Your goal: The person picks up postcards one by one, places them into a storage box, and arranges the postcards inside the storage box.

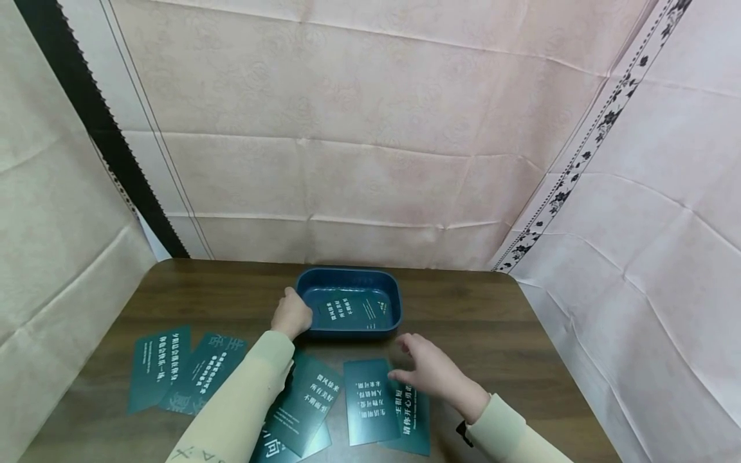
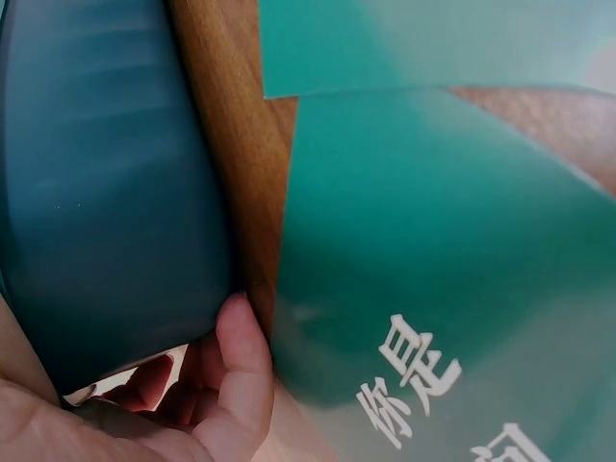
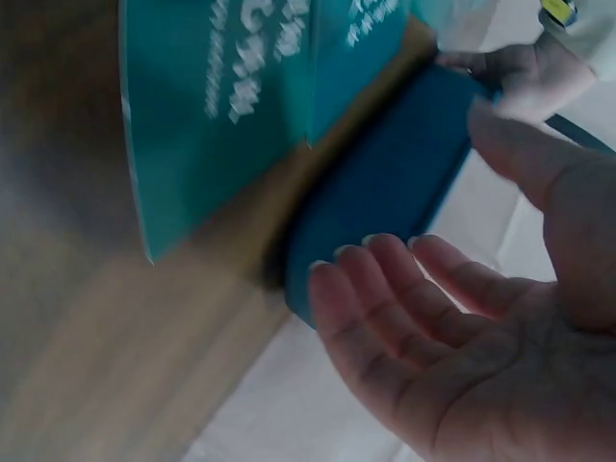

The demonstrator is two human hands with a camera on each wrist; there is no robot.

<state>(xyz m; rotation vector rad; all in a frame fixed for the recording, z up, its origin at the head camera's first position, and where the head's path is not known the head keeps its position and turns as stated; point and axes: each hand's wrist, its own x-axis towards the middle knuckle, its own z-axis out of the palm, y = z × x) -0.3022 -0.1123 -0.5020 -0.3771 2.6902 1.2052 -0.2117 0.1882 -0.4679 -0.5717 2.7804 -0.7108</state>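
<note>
One blue tray point(image 1: 350, 278), two cards inside; left hand point(image 1: 291, 314) grips its near-left rim. Right hand point(image 1: 431, 370) hovers open, fingers relaxed, over two cards point(image 1: 370, 399); roughly five more cards lie around the left arm.

We are counting one blue tray point(image 1: 349, 277) at twelve o'clock on the one wooden table point(image 1: 498, 321), two green cards lying inside it point(image 1: 353, 310), roughly seven green cards point(image 1: 368, 399) spreading from six to nine o'clock, overlaps blurring the tally, two hands, left hand point(image 1: 291, 314), right hand point(image 1: 431, 369).
</note>
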